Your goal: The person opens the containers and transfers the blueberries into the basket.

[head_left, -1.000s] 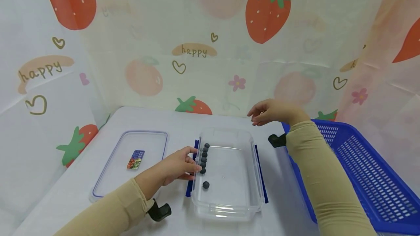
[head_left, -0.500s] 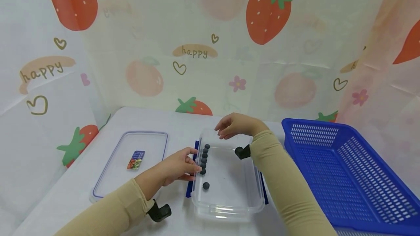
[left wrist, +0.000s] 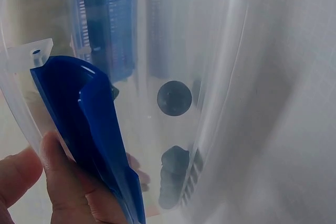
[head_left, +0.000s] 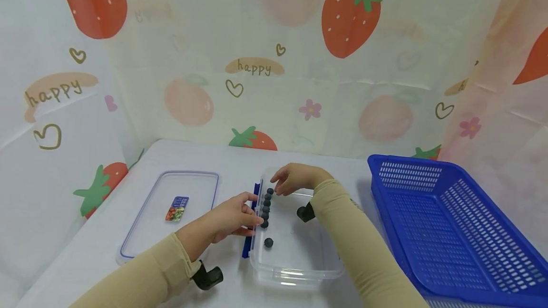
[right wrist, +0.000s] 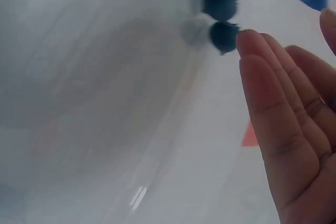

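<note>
A clear plastic box (head_left: pixel 295 251) holds a row of blueberries (head_left: pixel 265 209) along its left wall, with one blueberry (head_left: pixel 268 242) apart at the near end. My left hand (head_left: pixel 233 217) grips the box's left rim beside a blue side clip (left wrist: pixel 94 124), thumb on the inner side. Over the far left part of the box is my right hand (head_left: pixel 297 178). In the right wrist view, its fairly straight fingers (right wrist: pixel 268 93) reach beside the end blueberry (right wrist: pixel 224 36); whether they touch it is unclear. Nothing shows in that hand.
To the left lies a clear lid (head_left: pixel 145 203) with a blue edge and a small fruit label (head_left: pixel 177 208). A blue perforated basket (head_left: pixel 454 222) stands on the right. Behind the white table (head_left: pixel 188 153) hangs a strawberry-printed curtain (head_left: pixel 239 13).
My right hand has moved left and down from near the basket to the far end of the berry row. The left hand keeps its grip on the rim.
</note>
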`<action>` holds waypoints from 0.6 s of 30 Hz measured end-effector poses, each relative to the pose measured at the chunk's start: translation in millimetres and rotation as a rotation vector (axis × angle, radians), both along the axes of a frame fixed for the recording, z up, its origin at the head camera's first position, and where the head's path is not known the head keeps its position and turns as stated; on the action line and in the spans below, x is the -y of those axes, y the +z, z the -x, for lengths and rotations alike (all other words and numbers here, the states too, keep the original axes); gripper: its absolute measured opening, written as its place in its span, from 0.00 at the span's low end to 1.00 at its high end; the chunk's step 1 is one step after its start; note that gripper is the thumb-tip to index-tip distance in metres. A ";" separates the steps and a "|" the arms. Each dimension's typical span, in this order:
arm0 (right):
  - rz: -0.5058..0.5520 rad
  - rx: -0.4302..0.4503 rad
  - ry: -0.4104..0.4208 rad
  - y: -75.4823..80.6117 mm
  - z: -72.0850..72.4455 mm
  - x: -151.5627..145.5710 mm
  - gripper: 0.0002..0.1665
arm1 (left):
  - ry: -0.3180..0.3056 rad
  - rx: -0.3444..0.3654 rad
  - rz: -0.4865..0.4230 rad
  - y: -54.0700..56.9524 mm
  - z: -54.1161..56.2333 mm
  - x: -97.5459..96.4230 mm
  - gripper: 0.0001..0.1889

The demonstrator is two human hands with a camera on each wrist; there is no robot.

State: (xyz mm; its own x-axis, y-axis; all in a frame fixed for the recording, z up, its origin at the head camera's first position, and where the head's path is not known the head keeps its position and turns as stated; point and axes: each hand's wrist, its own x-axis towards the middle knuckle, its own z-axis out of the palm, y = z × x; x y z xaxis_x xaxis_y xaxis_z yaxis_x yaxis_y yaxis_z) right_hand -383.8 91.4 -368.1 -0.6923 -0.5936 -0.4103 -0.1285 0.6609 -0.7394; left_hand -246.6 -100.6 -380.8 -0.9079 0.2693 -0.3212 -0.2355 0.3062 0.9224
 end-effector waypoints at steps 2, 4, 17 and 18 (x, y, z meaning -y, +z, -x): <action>-0.026 0.004 0.007 -3.5 0.1 1.9 0.24 | -0.004 -0.002 -0.001 0.0 -0.1 1.0 0.32; -0.047 0.009 0.009 -6.3 -0.1 4.0 0.24 | -0.006 -0.003 -0.002 0.4 -0.2 1.7 0.33; -0.197 -0.079 0.061 -16.3 -2.5 12.3 0.17 | 0.001 -0.013 -0.019 -0.8 0.0 0.8 0.33; -0.202 -0.076 0.061 -16.8 -2.5 12.4 0.16 | 0.002 -0.015 -0.019 -0.8 -0.2 0.7 0.33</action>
